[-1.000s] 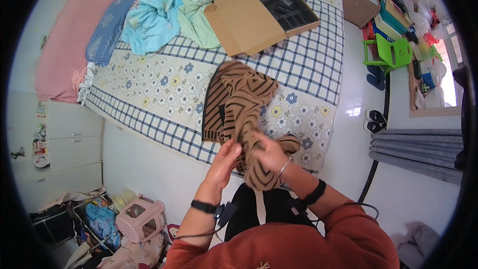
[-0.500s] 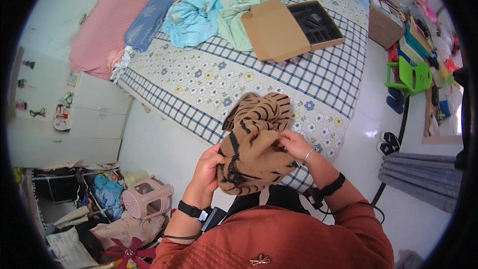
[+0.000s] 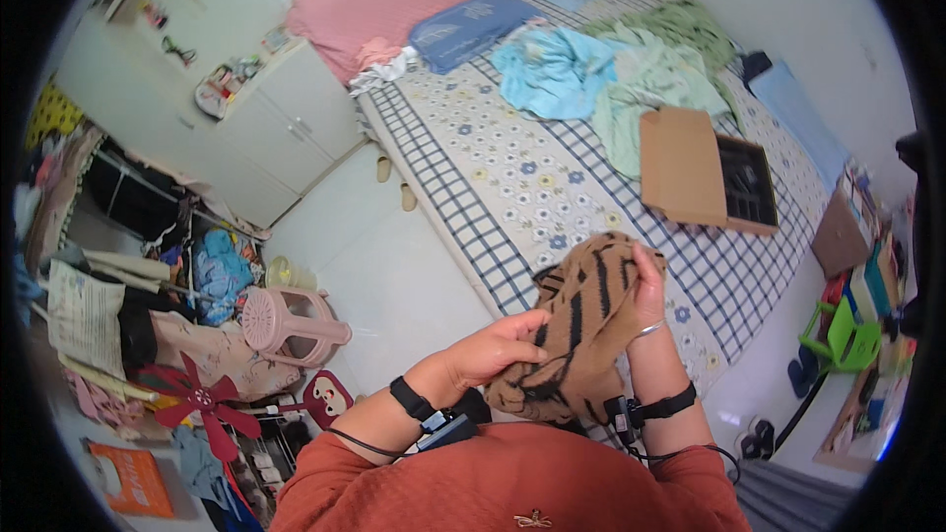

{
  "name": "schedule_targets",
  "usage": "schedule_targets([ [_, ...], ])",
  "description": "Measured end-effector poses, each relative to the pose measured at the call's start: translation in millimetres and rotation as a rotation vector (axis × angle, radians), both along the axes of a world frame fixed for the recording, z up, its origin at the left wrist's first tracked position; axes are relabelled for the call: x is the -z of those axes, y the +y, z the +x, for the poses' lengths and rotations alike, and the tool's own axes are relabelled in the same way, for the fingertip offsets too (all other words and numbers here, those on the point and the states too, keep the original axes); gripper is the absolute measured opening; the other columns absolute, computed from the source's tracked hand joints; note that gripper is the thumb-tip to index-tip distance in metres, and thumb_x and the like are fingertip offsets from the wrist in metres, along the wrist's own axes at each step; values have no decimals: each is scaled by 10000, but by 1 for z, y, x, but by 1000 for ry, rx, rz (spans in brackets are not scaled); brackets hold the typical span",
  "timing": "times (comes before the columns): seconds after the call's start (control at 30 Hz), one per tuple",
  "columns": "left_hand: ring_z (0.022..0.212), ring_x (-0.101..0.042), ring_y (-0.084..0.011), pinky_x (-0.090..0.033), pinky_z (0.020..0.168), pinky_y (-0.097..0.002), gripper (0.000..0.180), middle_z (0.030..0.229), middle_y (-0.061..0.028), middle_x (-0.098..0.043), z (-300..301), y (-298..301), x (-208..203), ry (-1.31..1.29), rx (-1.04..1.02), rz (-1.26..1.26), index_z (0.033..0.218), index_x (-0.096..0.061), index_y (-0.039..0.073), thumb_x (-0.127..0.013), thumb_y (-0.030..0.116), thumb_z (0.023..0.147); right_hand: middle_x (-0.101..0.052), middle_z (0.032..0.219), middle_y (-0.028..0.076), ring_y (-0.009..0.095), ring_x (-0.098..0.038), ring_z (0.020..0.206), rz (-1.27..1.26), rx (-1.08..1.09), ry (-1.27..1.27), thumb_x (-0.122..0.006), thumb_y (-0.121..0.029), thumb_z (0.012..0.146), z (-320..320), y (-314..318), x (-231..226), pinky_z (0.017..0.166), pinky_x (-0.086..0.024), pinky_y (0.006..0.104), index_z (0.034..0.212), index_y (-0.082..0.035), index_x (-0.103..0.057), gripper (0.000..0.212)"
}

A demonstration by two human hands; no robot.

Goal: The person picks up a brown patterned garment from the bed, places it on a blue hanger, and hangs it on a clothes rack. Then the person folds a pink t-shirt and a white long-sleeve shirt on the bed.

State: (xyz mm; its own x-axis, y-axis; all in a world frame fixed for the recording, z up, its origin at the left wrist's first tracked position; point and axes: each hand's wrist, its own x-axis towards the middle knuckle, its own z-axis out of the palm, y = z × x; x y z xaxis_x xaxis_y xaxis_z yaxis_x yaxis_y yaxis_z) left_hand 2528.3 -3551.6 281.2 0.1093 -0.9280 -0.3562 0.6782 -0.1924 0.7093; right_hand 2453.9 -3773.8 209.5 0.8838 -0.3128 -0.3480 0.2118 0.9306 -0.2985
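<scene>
A brown knitted garment with black tiger-like stripes [image 3: 581, 320] hangs bunched between my hands, in front of my body and over the near edge of the bed [image 3: 463, 236]. My left hand [image 3: 501, 350] is closed on its left side, thumb on top. On its upper right my right hand [image 3: 646, 291] grips the cloth, with the fingers partly behind the fabric. The lower part of the garment droops toward my lap, and its exact cut cannot be made out in the folds.
On the bed lie an open cardboard box [image 3: 683, 167], a light blue blanket [image 3: 557, 69] and a blue pillow [image 3: 468, 32]. To the left stand a pink plastic stool [image 3: 296, 325], a red fan [image 3: 202, 399] and a white cabinet [image 3: 296, 128]. A green chair [image 3: 843, 335] is at the right.
The view has turned left, so the bed appears further right. My right hand has raised its side of the garment, which has lifted and twisted, and my left hand stays on it.
</scene>
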Motion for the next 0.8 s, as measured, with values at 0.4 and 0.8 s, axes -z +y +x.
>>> schedule_targets([
  [0.4, 964, -619, -167, -479, 855, -310, 299, 1060, -83, -663, 148, 268, -41, -532, 100, -252, 1209, -573, -34, -584, 119, 952, -673, 894, 167, 280, -637, 786, -1850, -1244, -487, -698, -251, 815, 182, 244, -164, 744, -504, 336, 1168, -22, -588, 435],
  [0.8, 1189, -503, -191, -404, 1014, -336, 486, 1285, -93, -530, 266, 405, -72, -942, -778, -249, 1284, -528, 18, -699, 75, 833, -570, 851, 96, 338, -615, 714, -2302, -669, -1003, -610, -23, 671, 322, 380, -240, 582, -512, 416, 1064, -189, -661, 429],
])
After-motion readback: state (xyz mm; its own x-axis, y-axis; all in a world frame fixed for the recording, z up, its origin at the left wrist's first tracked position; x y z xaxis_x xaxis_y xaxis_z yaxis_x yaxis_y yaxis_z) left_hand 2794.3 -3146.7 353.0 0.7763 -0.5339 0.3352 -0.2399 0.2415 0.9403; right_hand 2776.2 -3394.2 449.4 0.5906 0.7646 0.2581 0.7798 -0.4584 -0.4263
